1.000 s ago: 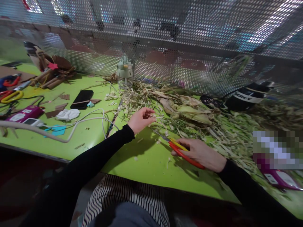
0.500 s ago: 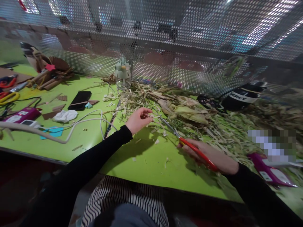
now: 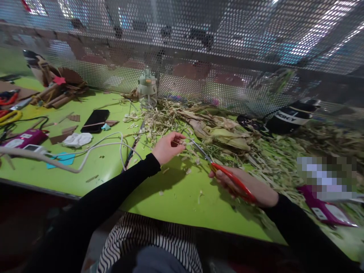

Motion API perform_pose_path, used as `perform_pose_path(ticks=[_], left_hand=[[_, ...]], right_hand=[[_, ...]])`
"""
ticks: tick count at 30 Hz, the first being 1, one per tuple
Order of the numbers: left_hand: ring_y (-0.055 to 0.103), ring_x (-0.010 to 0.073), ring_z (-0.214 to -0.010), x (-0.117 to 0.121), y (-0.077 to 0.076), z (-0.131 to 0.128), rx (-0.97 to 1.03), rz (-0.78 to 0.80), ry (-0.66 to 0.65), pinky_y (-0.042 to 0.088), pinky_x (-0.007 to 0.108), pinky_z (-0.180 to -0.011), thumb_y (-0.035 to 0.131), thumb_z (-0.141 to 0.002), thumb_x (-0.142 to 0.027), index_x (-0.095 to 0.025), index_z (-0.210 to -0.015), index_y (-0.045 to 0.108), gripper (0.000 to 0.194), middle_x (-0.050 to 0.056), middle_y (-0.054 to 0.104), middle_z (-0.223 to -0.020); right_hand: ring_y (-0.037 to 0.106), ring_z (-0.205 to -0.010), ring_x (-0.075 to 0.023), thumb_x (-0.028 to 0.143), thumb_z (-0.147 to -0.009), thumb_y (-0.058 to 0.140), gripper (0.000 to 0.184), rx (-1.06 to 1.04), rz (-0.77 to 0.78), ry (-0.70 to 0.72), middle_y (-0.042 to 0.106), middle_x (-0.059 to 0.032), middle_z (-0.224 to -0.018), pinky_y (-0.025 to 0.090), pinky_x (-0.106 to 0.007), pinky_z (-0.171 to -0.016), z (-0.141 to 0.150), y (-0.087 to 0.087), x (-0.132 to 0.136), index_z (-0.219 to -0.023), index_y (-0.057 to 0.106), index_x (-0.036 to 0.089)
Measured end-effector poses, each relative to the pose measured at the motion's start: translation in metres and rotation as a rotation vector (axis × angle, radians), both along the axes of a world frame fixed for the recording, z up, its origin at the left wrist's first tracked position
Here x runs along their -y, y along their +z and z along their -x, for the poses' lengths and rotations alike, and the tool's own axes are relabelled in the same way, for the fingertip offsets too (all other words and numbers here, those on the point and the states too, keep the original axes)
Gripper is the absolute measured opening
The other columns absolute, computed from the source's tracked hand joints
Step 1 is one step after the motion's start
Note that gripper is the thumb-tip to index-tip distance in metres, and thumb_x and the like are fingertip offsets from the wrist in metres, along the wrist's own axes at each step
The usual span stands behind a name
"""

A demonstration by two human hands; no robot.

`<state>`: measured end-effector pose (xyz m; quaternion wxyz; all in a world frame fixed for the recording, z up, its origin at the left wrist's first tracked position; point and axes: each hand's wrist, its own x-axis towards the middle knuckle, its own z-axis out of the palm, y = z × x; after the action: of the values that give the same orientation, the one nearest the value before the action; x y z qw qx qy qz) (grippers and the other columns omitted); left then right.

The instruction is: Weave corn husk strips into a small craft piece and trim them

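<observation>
Head view: the green table (image 3: 182, 204) carries a broad heap of dry husks (image 3: 224, 136) at the far side, with loose shreds spread down the right; the right hand (image 3: 253, 185) sits on the right, its fingers wrapped round the handles of the scissors (image 3: 233, 181); the left hand (image 3: 167, 148) is just to the left of the blades, thumb and fingertips pinched on what looks like a pale scrap (image 3: 182, 143), mostly hidden; the scissors slant far and left, tips just beside that pinch, though I cannot tell whether the blades are parted.

The step in hand looks like snipping; to do it well, leave enough of the scrap free past the fingertips, bring it deep between the blades rather than to the tips, and keep the left thumb out of their line; a steady left wrist and short squeezes should suit so small a bit.

Against the oldest frame, the handles no longer stand spread, the red one covers most of the yellow, and the tips reach farther to the far side; against the later one, less pale strip shows past the left fingertips.
</observation>
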<state>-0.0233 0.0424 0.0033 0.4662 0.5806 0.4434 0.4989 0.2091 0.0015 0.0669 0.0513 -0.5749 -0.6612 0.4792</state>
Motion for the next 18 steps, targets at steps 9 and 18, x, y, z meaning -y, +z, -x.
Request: perform_pose_path(ticks=[9, 18], left_hand=[[0.055, 0.0069, -0.069, 0.006, 0.003, -0.007, -0.013, -0.075, 0.068, 0.047, 0.02, -0.066, 0.062, -0.072, -0.01, -0.013, -0.093, 0.059, 0.021, 0.002, 0.059, -0.082], [0.058, 0.0075, -0.068, 0.013, 0.009, -0.01, -0.1, -0.218, 0.135, 0.049, 0.02, -0.067, 0.06, -0.074, -0.011, -0.014, -0.091, 0.059, 0.017, 0.002, 0.064, -0.082]], right_hand=[[0.043, -0.049, -0.0082, 0.077, -0.068, 0.049, 0.066, -0.016, -0.009, -0.005, 0.043, 0.0036, -0.064, 0.041, -0.024, -0.042, 0.003, 0.001, 0.004, -0.093, 0.053, 0.016], [0.049, -0.057, -0.0123, 0.08, -0.071, 0.041, 0.071, -0.029, 0.022, 0.02, 0.046, 0.0004, -0.073, 0.047, -0.031, -0.053, -0.001, -0.003, 0.003, -0.099, 0.053, 0.016]])
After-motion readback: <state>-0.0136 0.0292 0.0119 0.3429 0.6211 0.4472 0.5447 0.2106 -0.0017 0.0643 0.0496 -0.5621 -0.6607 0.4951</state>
